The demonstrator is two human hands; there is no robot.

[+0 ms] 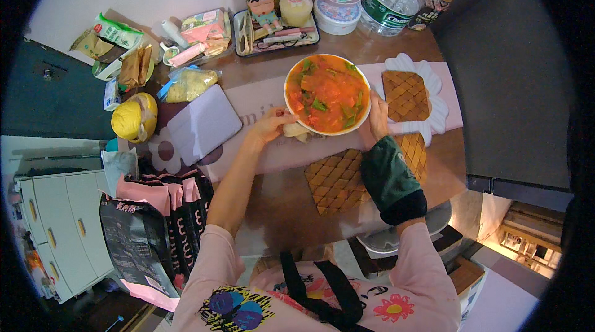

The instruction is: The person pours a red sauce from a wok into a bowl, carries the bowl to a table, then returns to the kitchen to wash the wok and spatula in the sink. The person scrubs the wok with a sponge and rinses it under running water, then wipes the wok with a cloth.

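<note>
A white-rimmed bowl full of red tomato soup with green leaves is held over the pink table mat, before me. My left hand grips its lower left rim, with a pale folded cloth under the fingers. At the right rim, my right hand holds the other side. A green sleeve cover is on my right forearm. Near that arm lie a woven brown placemat and another woven piece; a third woven square rests on a white flower-shaped mat.
Along the wall stand a tray with figurines, a round tin and a large plastic water bottle. To the left are a lilac tablet case, a bagged food item, a yellow wrapped bundle and black-and-pink bags.
</note>
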